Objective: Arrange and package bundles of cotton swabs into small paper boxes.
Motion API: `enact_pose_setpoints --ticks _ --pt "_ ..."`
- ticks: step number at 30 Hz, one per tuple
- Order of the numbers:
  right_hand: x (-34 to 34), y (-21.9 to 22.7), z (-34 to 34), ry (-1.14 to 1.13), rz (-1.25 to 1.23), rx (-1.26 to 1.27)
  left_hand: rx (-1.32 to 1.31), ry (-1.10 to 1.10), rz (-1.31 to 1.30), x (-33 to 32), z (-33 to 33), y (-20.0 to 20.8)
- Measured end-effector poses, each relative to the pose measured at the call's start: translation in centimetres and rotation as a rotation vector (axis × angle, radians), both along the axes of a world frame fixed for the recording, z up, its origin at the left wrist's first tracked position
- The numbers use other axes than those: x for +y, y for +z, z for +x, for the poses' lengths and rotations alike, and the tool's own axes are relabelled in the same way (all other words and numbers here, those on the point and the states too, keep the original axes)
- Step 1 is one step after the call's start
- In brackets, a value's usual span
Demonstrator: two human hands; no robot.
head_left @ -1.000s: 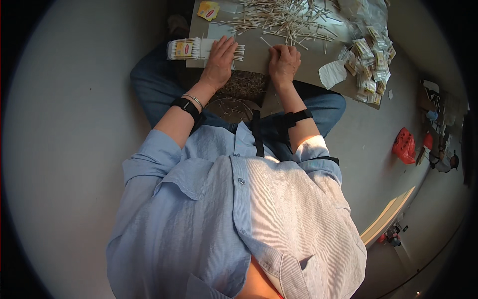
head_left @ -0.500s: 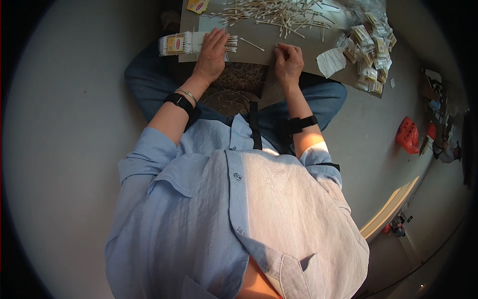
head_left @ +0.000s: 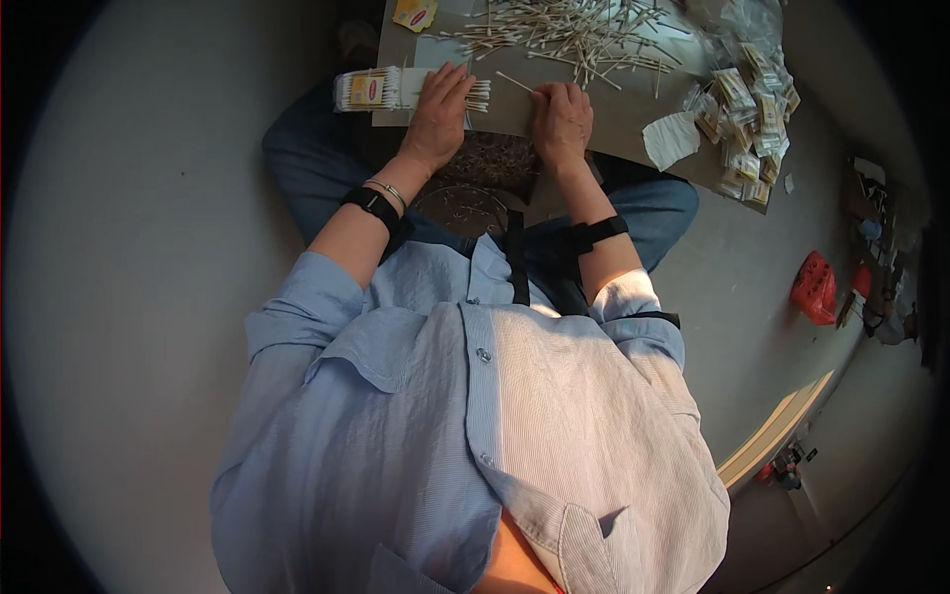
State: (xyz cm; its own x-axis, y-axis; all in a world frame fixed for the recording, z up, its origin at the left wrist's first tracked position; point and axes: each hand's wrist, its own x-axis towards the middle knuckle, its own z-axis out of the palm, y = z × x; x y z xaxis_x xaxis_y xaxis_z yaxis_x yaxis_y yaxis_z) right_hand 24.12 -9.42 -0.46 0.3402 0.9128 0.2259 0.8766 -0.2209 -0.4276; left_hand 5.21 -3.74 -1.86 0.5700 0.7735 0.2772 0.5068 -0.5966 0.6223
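Note:
My left hand (head_left: 435,117) lies flat near the front edge of the table, its fingers stretched over a small row of cotton swabs (head_left: 479,96) whose white tips stick out to its right. Left of that hand is a clear pack of cotton swabs (head_left: 366,89) with a yellow label, jutting past the table's corner. A pale card (head_left: 412,83) lies between pack and hand. My right hand (head_left: 563,123) is closed, thumb and forefinger at the near end of a single cotton swab (head_left: 513,80) on the tabletop. Its fingertips are partly hidden.
A large heap of loose cotton swabs (head_left: 584,35) covers the far part of the table (head_left: 614,134). To the right lie a crumpled white tissue (head_left: 672,140) and a pile of small clear packs (head_left: 742,119). A yellow card (head_left: 415,13) sits at far left.
My right hand has moved left, from beside the single cotton swab to its near end. The left hand stays over the row of swabs. The whole view has shifted slightly.

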Motion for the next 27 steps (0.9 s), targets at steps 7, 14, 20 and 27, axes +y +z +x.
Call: enact_pose_setpoints --ticks 7,14,20,27 --pt "2.5 -0.3 0.0 0.046 0.025 -0.055 0.019 0.01 -0.011 -0.1 0.1 0.2" --pt "4.7 0.1 -2.3 0.31 0.121 0.075 -0.072 0.057 -0.051 -0.2 0.3 0.6" --pt "6.6 0.3 -1.7 0.163 0.118 0.074 -0.011 0.023 -0.019 -0.1 0.3 0.4" --pt "5.6 0.8 -2.0 0.221 0.08 0.018 -0.011 0.032 -0.013 -0.2 0.3 0.4"
